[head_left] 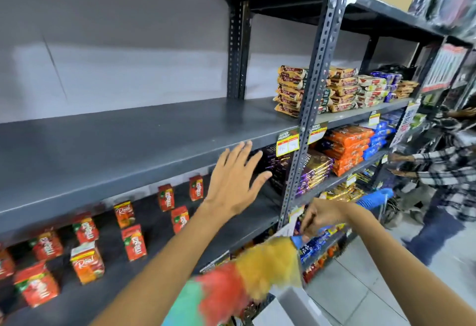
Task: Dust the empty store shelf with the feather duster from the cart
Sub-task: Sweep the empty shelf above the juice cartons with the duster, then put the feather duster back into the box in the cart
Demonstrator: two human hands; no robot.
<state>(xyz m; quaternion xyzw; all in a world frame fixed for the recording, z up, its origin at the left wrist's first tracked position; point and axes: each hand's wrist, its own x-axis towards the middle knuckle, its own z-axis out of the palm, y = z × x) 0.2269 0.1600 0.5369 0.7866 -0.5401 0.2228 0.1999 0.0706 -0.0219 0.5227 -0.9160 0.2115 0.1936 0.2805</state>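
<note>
The empty grey metal shelf (116, 150) runs across the left and middle of the view at chest height. My left hand (235, 179) is raised with fingers spread, its fingertips just at the shelf's front edge, holding nothing. My right hand (320, 218) is lower right, closed on the blue handle of the feather duster (247, 282). The duster's fluffy head is yellow, red and green, blurred, and hangs down and left below the hand, in front of the lower shelves.
Red juice cartons (134, 242) stand on the shelf below. Biscuit packs (342, 88) fill the shelf bay to the right, past a perforated upright post (313, 99). A person in a plaid shirt (448, 168) stands at the far right on the tiled aisle floor.
</note>
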